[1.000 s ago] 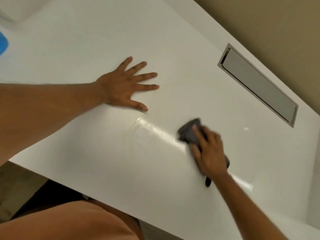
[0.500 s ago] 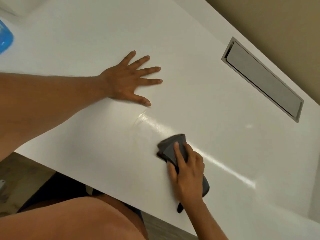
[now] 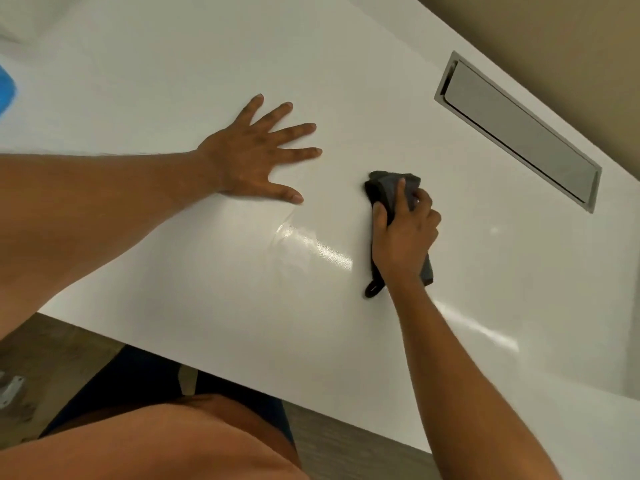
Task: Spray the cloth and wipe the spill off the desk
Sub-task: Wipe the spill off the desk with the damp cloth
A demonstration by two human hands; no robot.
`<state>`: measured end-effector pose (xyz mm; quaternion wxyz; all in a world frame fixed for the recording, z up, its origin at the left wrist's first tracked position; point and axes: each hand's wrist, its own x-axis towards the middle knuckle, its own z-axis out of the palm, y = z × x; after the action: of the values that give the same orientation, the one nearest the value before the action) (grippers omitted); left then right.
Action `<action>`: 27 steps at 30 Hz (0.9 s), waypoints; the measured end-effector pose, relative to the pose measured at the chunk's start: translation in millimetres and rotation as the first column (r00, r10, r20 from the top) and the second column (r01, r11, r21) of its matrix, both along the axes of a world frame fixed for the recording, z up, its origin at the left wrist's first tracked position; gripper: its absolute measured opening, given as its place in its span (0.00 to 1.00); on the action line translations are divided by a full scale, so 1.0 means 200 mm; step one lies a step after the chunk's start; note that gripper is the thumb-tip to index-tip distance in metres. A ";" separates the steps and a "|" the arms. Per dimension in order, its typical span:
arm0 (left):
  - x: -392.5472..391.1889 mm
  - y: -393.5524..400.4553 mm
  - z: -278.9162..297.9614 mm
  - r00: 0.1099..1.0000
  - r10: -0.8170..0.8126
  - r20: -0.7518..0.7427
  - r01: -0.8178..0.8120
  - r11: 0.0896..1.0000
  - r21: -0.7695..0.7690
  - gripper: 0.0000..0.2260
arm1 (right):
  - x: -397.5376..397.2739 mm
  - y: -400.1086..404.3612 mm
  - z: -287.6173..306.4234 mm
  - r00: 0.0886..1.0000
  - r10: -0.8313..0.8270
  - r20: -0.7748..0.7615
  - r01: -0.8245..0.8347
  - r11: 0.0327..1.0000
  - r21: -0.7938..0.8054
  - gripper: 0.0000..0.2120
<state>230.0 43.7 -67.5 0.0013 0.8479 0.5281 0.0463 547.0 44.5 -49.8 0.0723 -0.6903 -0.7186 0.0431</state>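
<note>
My right hand [image 3: 405, 233] presses a dark grey cloth [image 3: 388, 187] flat on the white desk [image 3: 173, 81], near its middle. Cloth shows ahead of my fingers and behind my wrist, where a small loop trails. A wet, glossy streak [image 3: 311, 245] runs across the desk just left of that hand. My left hand [image 3: 252, 157] lies flat on the desk with its fingers spread, to the left of the cloth, holding nothing. Its thumb ends just above the streak's left end.
A grey metal cable hatch [image 3: 519, 129] is set into the desk at the back right, by the beige wall. A blue object [image 3: 5, 90] shows at the far left edge. The desk's front edge runs diagonally above my lap.
My right hand has slid the cloth from the near part of the desk up and away, past the streak. My left hand has stayed planted.
</note>
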 end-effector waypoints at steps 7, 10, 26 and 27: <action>-0.01 0.01 -0.02 1.000 0.005 0.020 -0.005 1.000 -0.003 0.42 | 0.23 -0.91 0.04 0.933 0.361 0.010 -0.354 0.919 -0.176 0.28; -0.02 0.01 -0.01 0.999 0.010 0.037 -0.008 0.999 -0.041 0.43 | 0.38 -0.96 0.07 0.870 0.493 0.014 -0.484 0.859 -0.169 0.27; -0.03 0.03 -0.07 0.997 -0.034 0.076 0.035 0.999 -0.014 0.42 | -0.25 0.05 0.03 0.931 -0.364 0.031 0.365 0.930 -0.048 0.29; -0.03 0.03 -0.07 0.996 -0.029 0.079 0.031 0.999 -0.027 0.42 | -0.32 -0.04 0.02 0.936 -0.351 0.027 0.352 0.935 -0.037 0.29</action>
<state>223.6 49.6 -80.9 0.0346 0.8532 0.5154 0.0722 483.2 36.3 -45.5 0.0575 -0.8093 -0.5834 0.0377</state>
